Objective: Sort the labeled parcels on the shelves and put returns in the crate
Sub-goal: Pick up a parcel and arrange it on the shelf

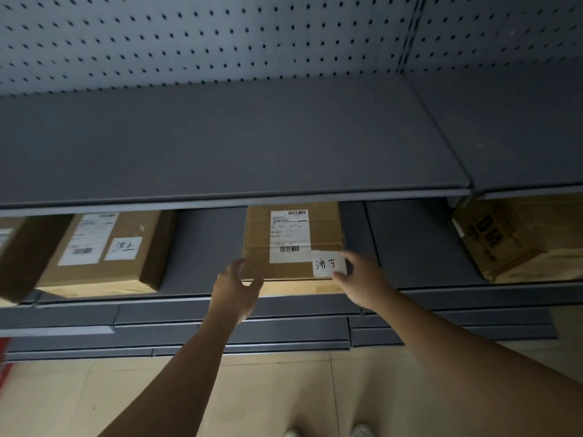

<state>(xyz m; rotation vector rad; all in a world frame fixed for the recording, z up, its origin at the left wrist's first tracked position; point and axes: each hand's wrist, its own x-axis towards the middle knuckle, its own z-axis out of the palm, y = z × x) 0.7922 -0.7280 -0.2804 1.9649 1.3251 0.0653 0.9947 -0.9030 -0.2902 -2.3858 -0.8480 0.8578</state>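
A brown cardboard parcel [258, 241] lies flat on the middle grey shelf [205, 244], partly under the shelf above. It carries a printed shipping label [288, 236] and a white handwritten label [326, 264] at its front right corner. My left hand [235, 288] grips the parcel's front left corner, thumb up along the side. My right hand [362, 279] holds the front right corner, thumb on top beside the handwritten label.
A second labelled parcel [104, 250] sits to the left, with another box [19, 253] at the far left. A printed carton [504, 238] stands on the right bay. A bare upper shelf [220, 143] overhangs. Something red [4, 364] shows at the left edge, low down.
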